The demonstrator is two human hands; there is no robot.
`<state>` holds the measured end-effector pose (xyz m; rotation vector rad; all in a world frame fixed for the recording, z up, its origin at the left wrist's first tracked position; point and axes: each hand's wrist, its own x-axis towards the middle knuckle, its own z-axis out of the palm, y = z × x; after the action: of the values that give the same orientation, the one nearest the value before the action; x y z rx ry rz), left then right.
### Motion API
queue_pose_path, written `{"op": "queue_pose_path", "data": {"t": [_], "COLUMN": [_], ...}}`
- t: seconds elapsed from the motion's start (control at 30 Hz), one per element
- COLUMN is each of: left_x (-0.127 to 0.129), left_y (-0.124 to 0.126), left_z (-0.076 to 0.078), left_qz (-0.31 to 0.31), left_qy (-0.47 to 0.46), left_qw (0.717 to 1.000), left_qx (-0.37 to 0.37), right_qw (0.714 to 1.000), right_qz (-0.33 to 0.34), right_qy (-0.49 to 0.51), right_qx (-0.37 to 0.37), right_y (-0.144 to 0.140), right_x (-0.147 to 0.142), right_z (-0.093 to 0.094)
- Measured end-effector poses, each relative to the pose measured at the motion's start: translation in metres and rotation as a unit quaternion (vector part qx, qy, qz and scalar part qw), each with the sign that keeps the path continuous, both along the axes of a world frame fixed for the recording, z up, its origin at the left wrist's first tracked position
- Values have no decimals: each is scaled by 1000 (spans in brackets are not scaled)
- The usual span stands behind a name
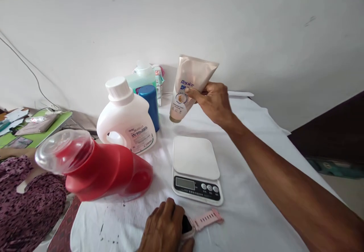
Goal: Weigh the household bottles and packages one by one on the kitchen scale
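Holding tube (187, 87) in right hand (214, 102) grip

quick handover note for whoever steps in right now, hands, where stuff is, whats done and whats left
Right hand: holds the Rejoice tube cap-down in the air above the scale.
Left hand: rests on a pink-strapped watch on the white cloth.
Scale platform bare; display reading not legible.
Red bottle, white jug, blue bottle and green bottle stand left of the scale.
Done: tube lifted. Left: nothing rests on the scale yet.
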<state>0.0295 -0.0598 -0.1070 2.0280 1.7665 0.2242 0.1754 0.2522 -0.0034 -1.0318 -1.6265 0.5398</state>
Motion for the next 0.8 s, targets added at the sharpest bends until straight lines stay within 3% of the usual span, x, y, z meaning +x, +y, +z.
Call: {"op": "queue_pose_path", "data": {"t": [0.13, 0.27, 0.43, 0.8], "left_x": [-7, -6, -6, 17], "left_y": [4, 9, 14, 7], "left_z": [14, 31, 39, 12], "left_qz": [-15, -4, -4, 29], "left_qy": [-71, -92, -122, -126], "left_qw": [997, 993, 989, 991], "left_qx": [-36, -76, -86, 21], "right_qw": [999, 998, 999, 995], "right_qz": [35, 48, 37, 87], "right_qy": [-21, -44, -22, 31], "right_qx": [1, -10, 9, -39], "right_y": [-67, -111, -126, -142], "right_x": [31, 46, 50, 50], "right_z": [9, -3, -16, -38]}}
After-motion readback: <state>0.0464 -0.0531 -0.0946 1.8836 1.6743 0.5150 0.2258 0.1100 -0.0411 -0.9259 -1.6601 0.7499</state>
